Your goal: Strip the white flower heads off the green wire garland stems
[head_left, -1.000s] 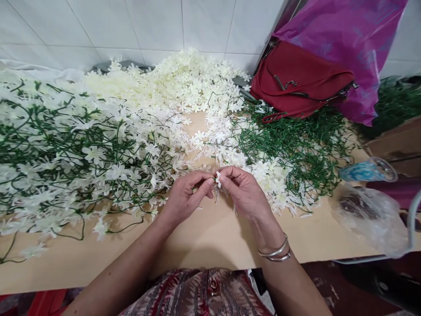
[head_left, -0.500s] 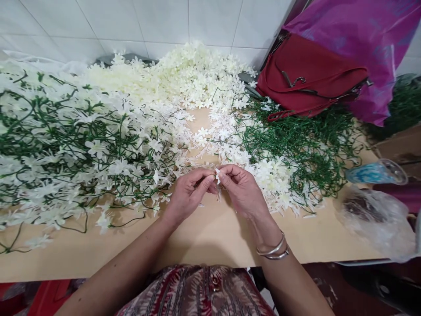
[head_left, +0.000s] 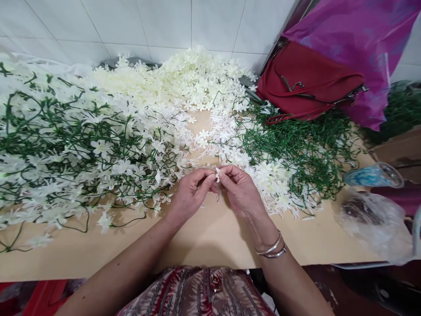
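Both my hands meet near the middle of the table (head_left: 213, 241), fingertips close together. Between the thumb and forefinger of my right hand (head_left: 241, 188) is pinched a small white artificial flower (head_left: 217, 175), with thin pale strands hanging below it. My left hand (head_left: 192, 193) is closed in a pinch at the flower's left side; what exactly its fingertips grip is too small to tell. Left of it spreads a heap of white flowers on green stems (head_left: 108, 149). Beyond my right hand lie loose white petals (head_left: 272, 180) and a tangle of bare green stems (head_left: 292, 140).
Cream blossoms (head_left: 197, 79) are piled against the tiled wall (head_left: 217, 24). At the back right sit a red handbag (head_left: 312, 79) and a purple bag (head_left: 362, 30). A blue patterned cup (head_left: 371, 175) lies on its side above a clear plastic bag (head_left: 378, 224).
My hands keep nearly the same pinch around the small flower. The view has shifted slightly; otherwise the piles look the same.
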A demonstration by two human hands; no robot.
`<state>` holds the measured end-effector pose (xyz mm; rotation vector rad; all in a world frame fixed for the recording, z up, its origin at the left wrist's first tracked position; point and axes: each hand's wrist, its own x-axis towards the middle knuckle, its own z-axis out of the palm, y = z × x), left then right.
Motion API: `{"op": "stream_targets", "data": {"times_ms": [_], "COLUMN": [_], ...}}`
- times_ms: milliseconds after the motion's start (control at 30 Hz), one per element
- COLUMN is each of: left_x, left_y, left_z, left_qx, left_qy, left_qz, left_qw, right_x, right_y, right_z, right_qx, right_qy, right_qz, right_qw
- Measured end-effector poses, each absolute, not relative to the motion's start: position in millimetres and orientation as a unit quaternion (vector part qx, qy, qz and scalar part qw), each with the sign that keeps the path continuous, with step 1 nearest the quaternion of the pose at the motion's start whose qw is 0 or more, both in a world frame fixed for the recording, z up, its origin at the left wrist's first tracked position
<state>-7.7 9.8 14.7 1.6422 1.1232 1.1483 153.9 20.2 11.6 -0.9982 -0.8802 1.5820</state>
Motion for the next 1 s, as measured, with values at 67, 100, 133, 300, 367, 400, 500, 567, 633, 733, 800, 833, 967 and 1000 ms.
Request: {"op": "stream_targets", "data": {"times_ms": [67,100,133,300,367,400,500,567,633,733,800,833,967,1000], "left_x": [-8,-8,-9,-12,-12,-12,-10,-10,-9,-8,-7,-7,-7,-8], "left_y": [10,10,10,8,8,8,8,9,10,10,10,9,8,8], "left_z": [18,19,21,25,26,26,26,24,22,20,20,20,20,20], "left_qx": [0.648,0.647,0.646,0.662,0.678,0.686,0.698,0.696,0.689,0.682,0.684,0.685,0.689,0.691], "left_qy": [0.437,0.435,0.435,0.434,0.43,0.427,0.417,0.417,0.42,0.425,0.426,0.427,0.43,0.431], "left_qz": [0.46,0.463,0.466,0.471,0.466,0.464,0.464,0.467,0.471,0.479,0.478,0.478,0.477,0.475], "left_qw": [0.422,0.421,0.419,0.39,0.371,0.363,0.352,0.352,0.355,0.354,0.35,0.347,0.334,0.333], "right_x": [155,155,155,157,158,159,160,158,155,149,146,144,142,142], "right_y": [20,20,19,18,18,18,19,20,20,19,19,18,17,17], "right_z": [18,22,25,31,29,27,21,18,15,11,9,8,9,10], "right_qx": [-0.397,-0.386,-0.377,-0.374,-0.385,-0.391,-0.404,-0.406,-0.406,-0.4,-0.393,-0.39,-0.379,-0.377], "right_qy": [-0.356,-0.351,-0.345,-0.345,-0.354,-0.357,-0.358,-0.356,-0.353,-0.347,-0.344,-0.341,-0.328,-0.326], "right_qz": [0.673,0.68,0.685,0.697,0.693,0.688,0.676,0.669,0.662,0.656,0.655,0.655,0.667,0.672], "right_qw": [0.513,0.515,0.519,0.506,0.497,0.497,0.501,0.51,0.522,0.538,0.546,0.549,0.551,0.547]}}
